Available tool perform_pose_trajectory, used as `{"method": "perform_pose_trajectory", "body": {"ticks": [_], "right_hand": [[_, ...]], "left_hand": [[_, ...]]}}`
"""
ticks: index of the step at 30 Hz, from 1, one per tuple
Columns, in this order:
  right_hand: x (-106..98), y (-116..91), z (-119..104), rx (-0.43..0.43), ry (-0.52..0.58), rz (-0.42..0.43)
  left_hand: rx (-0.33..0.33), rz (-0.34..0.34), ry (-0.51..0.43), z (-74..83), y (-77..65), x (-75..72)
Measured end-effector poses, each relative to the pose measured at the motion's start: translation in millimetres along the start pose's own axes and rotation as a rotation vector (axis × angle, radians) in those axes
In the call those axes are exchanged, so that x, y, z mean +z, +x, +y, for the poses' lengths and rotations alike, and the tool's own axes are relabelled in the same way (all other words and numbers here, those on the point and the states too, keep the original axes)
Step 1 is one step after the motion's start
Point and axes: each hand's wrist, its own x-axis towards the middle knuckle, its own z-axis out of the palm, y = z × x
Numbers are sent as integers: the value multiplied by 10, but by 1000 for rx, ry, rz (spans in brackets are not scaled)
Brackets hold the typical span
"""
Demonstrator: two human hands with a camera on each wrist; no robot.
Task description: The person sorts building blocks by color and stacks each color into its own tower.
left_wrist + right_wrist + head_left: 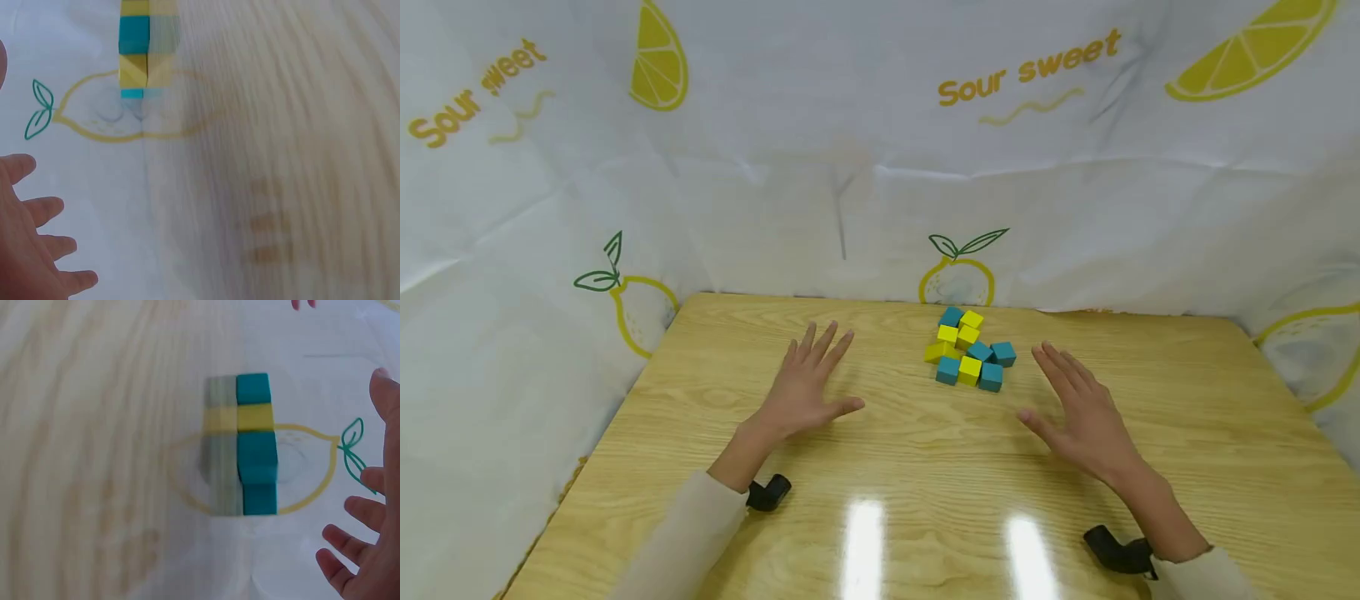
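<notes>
Several yellow and blue cubes lie in a loose cluster toward the back of the wooden table, among them a yellow cube [969, 371] at the front and a blue cube [1003, 354] at the right. To the left of the cluster, my left hand [801, 392] is held with fingers spread and nothing in it. My right hand [1082, 417] is on the other side, nearer the cubes, its fingers extended and its palm turned inward. Neither hand touches a cube. The right wrist view shows a blue cube [257, 453] beside a yellow cube [255, 417].
A white cloth [760, 225] printed with lemons and lettering hangs behind the wooden table [895, 467] and along both sides. Black wrist cameras [769, 493] are strapped to both wrists. Two bright light reflections show near the table's front.
</notes>
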Motion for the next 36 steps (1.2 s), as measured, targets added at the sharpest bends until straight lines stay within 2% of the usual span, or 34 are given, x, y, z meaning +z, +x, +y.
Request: {"method": "perform_pose_trajectory", "body": {"ticks": [4, 7, 14, 19, 22, 27, 31, 33, 36], "right_hand": [[211, 32, -49, -53, 67, 109], [347, 66, -101, -69, 115, 157], [700, 140, -274, -53, 258, 133], [881, 256, -382, -43, 319, 129], [958, 339, -437, -21, 313, 125], [1066, 459, -537, 6, 255, 132], [1105, 494, -587, -8, 267, 177], [1105, 492, -588, -6, 289, 201], [1084, 478, -577, 13, 297, 223]], "left_hand": [[42, 33, -86, 135, 99, 153], [58, 80, -169, 207, 134, 269], [54, 193, -507, 349, 145, 528], [60, 204, -640, 418, 212, 663], [66, 200, -717, 447, 261, 693], [62, 192, -769, 463, 282, 728], [41, 209, -780, 464, 270, 759], [20, 207, -779, 518, 263, 699], [-2, 206, -741, 513, 279, 721]]}}
